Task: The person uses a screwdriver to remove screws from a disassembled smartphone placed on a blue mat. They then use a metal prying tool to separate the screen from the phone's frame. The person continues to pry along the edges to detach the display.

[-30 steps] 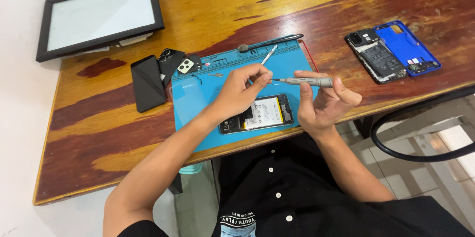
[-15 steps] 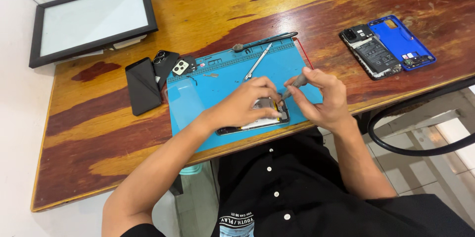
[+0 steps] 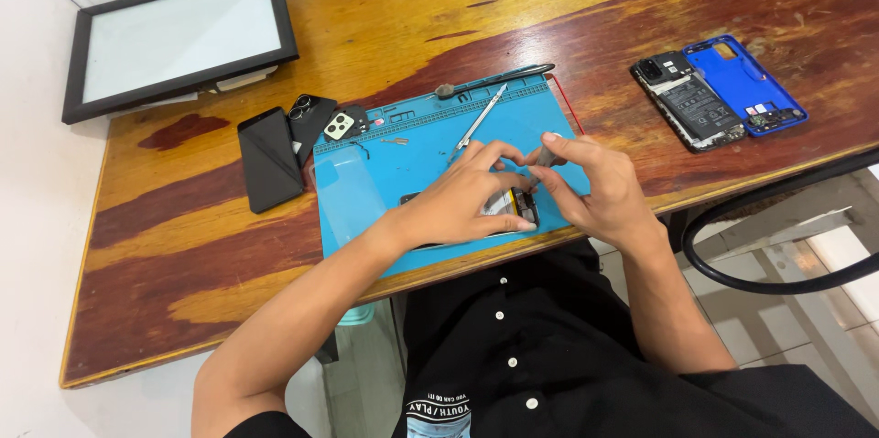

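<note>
Workpiece: opened black smartphone with its back off and pale battery showing (image 3: 513,209), flat on the blue silicone repair mat (image 3: 366,191), near the mat's front edge, mostly hidden under both hands.
Left hand (image 3: 462,205): palm down over the phone's left and middle part, fingers curled onto its body; pressing it to the mat, clamped from above rather than lifted.
Right hand (image 3: 595,186): fingers pinched together around a slim grey-handled screwdriver (image 3: 542,162), tip angled down toward the phone's upper right corner; contact point hidden by fingertips.
Handling, judged: light, stiff, thin slab; likely fragile inside with exposed board and battery. Mat looks grippy, so sliding seems unlikely. Best held by the outer frame edges, not the battery face.
Look: dark frame, light rectangular battery label, one yellow patch beside it; finer detail too small to tell.
Mat surroundings: metal tweezers (image 3: 481,118) and a long dark spudger tool (image 3: 499,78) lie at the mat's far edge, apart from the hands.
Left of mat: black phone back panel (image 3: 268,159) and two small camera-bezel covers (image 3: 325,122) on the worn wooden table (image 3: 183,255).
Far right: second disassembled phone with bright blue rear shell (image 3: 742,86), well apart.
Far left: black-framed white light panel (image 3: 179,40).
</note>
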Available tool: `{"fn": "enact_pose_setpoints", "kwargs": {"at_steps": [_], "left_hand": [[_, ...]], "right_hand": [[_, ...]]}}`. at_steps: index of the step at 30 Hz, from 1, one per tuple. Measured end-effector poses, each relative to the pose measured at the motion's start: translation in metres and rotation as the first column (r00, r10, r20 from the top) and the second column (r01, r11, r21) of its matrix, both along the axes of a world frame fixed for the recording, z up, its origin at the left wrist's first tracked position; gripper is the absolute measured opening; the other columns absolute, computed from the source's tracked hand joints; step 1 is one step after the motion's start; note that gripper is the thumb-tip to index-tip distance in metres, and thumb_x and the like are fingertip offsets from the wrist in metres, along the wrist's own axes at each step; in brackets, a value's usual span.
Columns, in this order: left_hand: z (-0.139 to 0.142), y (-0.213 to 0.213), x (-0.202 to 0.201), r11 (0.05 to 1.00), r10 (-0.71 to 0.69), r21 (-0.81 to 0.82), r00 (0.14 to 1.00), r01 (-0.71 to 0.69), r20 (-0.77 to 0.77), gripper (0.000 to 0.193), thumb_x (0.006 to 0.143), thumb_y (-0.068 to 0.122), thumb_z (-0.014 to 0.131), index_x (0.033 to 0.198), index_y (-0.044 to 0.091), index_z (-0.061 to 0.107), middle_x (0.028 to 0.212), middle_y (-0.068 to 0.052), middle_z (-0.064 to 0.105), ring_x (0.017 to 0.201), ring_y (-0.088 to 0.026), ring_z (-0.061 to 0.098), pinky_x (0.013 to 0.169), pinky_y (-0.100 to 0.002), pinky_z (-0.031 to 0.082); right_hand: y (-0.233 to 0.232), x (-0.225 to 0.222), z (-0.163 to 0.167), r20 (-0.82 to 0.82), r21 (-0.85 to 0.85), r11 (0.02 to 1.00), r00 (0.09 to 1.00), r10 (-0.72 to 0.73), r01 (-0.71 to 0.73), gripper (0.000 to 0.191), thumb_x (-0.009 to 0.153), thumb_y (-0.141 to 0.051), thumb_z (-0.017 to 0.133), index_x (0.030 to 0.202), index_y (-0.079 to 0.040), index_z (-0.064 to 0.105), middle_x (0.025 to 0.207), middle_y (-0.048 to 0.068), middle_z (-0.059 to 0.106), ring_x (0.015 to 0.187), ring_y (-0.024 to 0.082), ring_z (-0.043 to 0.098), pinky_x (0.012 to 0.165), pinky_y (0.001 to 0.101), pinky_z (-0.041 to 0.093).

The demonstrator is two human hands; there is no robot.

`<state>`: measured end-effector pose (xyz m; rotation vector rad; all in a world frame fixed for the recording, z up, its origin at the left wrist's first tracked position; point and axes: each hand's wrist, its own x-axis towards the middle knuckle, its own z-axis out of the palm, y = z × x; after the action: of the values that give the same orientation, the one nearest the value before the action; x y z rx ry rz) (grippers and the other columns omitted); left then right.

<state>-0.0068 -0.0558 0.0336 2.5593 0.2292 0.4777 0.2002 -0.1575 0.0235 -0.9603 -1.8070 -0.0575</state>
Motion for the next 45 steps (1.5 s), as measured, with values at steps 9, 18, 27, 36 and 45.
{"fn": "enact_pose_setpoints", "kwargs": {"at_steps": [9, 18, 27, 36, 45], "left_hand": [[-0.001, 0.013, -0.002, 0.998, -0.055, -0.026, 0.993, 0.058, 0.102, 0.050, 0.087, 0.041, 0.079, 0.121, 0.006, 0.069, 0.128, -0.013, 0.057, 0.118, -0.033, 0.050, 0.106, -0.044, 0.041], [0.018, 0.063, -0.043, 0.886, 0.315, 0.364, 0.949, -0.287, -0.019, 0.043, 0.078, -0.005, 0.061, 0.111, 0.018, 0.075, 0.112, 0.000, 0.069, 0.102, -0.027, 0.059, 0.086, -0.042, 0.043], [0.045, 0.069, -0.063, 0.913, 0.295, 0.336, 0.944, -0.231, -0.151, 0.021, 0.080, 0.011, 0.074, 0.100, 0.018, 0.078, 0.093, -0.005, 0.071, 0.095, -0.029, 0.066, 0.081, -0.045, 0.050], [0.054, 0.069, -0.067, 0.898, 0.436, 0.171, 0.764, -0.406, -0.475, 0.024, 0.071, 0.028, 0.088, 0.093, 0.021, 0.082, 0.088, -0.001, 0.077, 0.087, -0.023, 0.072, 0.078, -0.041, 0.055], [0.041, 0.081, -0.065, 0.934, 0.354, 0.104, 0.854, -0.341, -0.381, 0.017, 0.075, 0.028, 0.085, 0.085, 0.016, 0.081, 0.088, -0.002, 0.078, 0.088, -0.022, 0.073, 0.076, -0.040, 0.054]], "right_hand": [[0.002, 0.003, -0.012, 0.030, 0.039, 0.999, 0.999, 0.026, -0.027, 0.057, 0.091, 0.004, 0.079, 0.139, -0.011, 0.052, 0.101, 0.011, 0.073, 0.088, 0.025, 0.072, 0.080, 0.0370, 0.055], [0.011, 0.015, -0.026, -0.227, -0.089, 0.967, 0.950, 0.213, -0.238, 0.053, 0.097, -0.004, 0.076, 0.144, -0.013, 0.054, 0.113, 0.007, 0.073, 0.105, 0.017, 0.072, 0.097, 0.0335, 0.053], [0.007, 0.012, -0.028, -0.341, -0.089, 0.927, 0.885, 0.316, -0.365, 0.055, 0.094, 0.012, 0.066, 0.142, -0.012, 0.054, 0.110, 0.013, 0.071, 0.104, 0.023, 0.069, 0.099, 0.0365, 0.055], [0.011, 0.013, -0.030, -0.319, -0.103, 0.964, 0.927, 0.200, -0.244, 0.049, 0.099, 0.011, 0.064, 0.140, -0.012, 0.050, 0.106, 0.010, 0.069, 0.103, 0.020, 0.071, 0.095, 0.0343, 0.059], [0.010, 0.011, -0.033, -0.299, -0.053, 0.945, 0.908, 0.293, -0.322, 0.057, 0.095, 0.013, 0.069, 0.141, -0.013, 0.047, 0.108, 0.010, 0.068, 0.102, 0.022, 0.068, 0.099, 0.0373, 0.055]]}}
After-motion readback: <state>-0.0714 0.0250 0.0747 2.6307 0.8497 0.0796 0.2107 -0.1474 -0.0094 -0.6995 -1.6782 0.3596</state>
